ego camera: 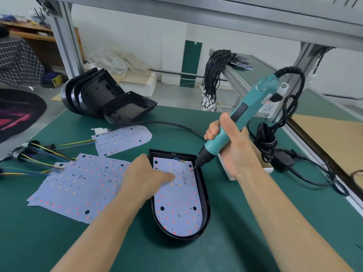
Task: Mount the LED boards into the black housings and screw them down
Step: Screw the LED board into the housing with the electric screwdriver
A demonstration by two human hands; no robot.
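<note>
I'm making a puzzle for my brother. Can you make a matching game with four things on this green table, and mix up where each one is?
Things:
1. electric screwdriver
2. LED board
3. empty housings
4. loose boards

Places:
A. stacked at the far left edge of the table
B. spread flat left of the left hand, wires attached
C. gripped in the right hand, tip at the board's far right corner
D. lying inside the black housing, pressed by the left hand

Pairs: 1-C, 2-D, 3-A, 4-B
</note>
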